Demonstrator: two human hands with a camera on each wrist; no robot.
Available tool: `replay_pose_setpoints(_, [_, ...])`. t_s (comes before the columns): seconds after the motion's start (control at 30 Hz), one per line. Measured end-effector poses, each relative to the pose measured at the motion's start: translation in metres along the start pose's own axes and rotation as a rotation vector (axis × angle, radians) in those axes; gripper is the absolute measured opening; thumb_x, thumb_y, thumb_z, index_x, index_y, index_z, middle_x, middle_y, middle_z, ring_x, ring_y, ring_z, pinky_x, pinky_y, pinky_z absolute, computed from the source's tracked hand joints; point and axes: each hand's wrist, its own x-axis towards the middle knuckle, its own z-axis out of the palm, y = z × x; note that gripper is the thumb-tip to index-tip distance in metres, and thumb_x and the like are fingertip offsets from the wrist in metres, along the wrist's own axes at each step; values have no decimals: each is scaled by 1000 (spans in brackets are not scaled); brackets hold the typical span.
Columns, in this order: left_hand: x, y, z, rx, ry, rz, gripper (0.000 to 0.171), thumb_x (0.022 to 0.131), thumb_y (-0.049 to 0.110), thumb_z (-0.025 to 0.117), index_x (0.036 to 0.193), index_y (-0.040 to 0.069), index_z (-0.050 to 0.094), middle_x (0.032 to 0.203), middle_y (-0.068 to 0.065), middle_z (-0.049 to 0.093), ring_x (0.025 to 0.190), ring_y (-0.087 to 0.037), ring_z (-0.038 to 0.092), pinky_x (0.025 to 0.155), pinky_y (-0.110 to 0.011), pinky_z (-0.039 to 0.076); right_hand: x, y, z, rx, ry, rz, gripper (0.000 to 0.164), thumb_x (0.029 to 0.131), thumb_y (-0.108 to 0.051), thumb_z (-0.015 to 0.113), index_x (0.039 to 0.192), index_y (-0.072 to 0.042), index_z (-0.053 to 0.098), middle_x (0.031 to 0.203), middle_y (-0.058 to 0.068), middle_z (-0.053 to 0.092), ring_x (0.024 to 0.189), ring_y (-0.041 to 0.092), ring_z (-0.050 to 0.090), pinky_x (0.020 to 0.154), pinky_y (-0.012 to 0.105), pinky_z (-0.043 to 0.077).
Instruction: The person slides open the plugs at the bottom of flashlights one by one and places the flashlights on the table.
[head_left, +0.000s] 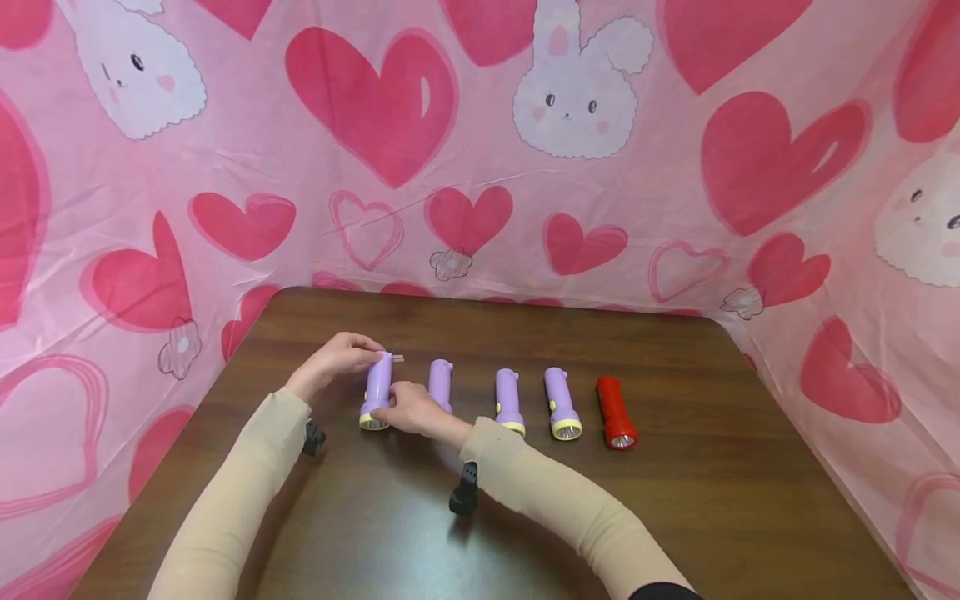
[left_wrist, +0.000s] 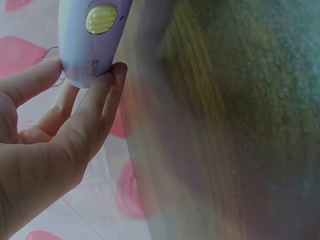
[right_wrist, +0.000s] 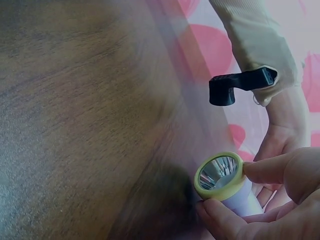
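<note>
In the head view, a purple flashlight (head_left: 378, 382) with a yellow head ring is held between both hands at the left of the table. My left hand (head_left: 341, 358) pinches its tail end, where two metal plug prongs (head_left: 398, 358) stick out sideways. The left wrist view shows fingertips and thumb around that end, below a ribbed yellow switch (left_wrist: 101, 19). With thumb and fingers, my right hand (head_left: 414, 410) grips the head end. Its shiny reflector (right_wrist: 218, 173) faces the right wrist camera. Just right of it lies another purple flashlight (head_left: 440, 382), partly hidden by the right hand.
Further right on the brown wooden table (head_left: 600, 517) lie two more purple flashlights, one in the middle (head_left: 507, 393) and one beyond it (head_left: 559, 396), then a red flashlight (head_left: 614, 408). A pink cloth (head_left: 480, 108) with hearts and rabbits surrounds the table.
</note>
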Motion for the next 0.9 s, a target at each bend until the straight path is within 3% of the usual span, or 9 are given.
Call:
replay_pose_setpoints(0.27, [3,-1,-1,7,-11,7,38,96,15,59,122,-13,61,120,-25,66,93,-16,59,90,-33,54,5,1,1,-36,7,8,27,90,-27,70,94,-2,65,73,1,54,63,13,49,54,21,37])
replay_pose_setpoints(0.53, [6,-6,-3,-57,-32,18,39,95,13,62,121,-16,60,115,-20,71,90,-6,62,89,-27,55,5,-2,0,-74,11,6,26,90,-27,70,90,-2,65,71,1,55,62,13,49,53,22,37])
replay_pose_setpoints(0.7, [7,-9,-4,-55,-43,12,39,96,14,61,122,-15,60,114,-17,72,90,-5,63,92,-31,56,5,-2,0,-67,3,17,27,91,-28,70,96,-2,66,76,3,58,65,14,51,55,22,39])
replay_pose_setpoints(0.9, [8,-10,-4,-52,-46,9,39,96,14,60,123,-15,59,122,-25,68,96,-9,65,100,-39,54,6,-2,1,-41,-14,42,30,91,-29,70,103,-1,66,78,3,59,66,14,52,56,22,40])
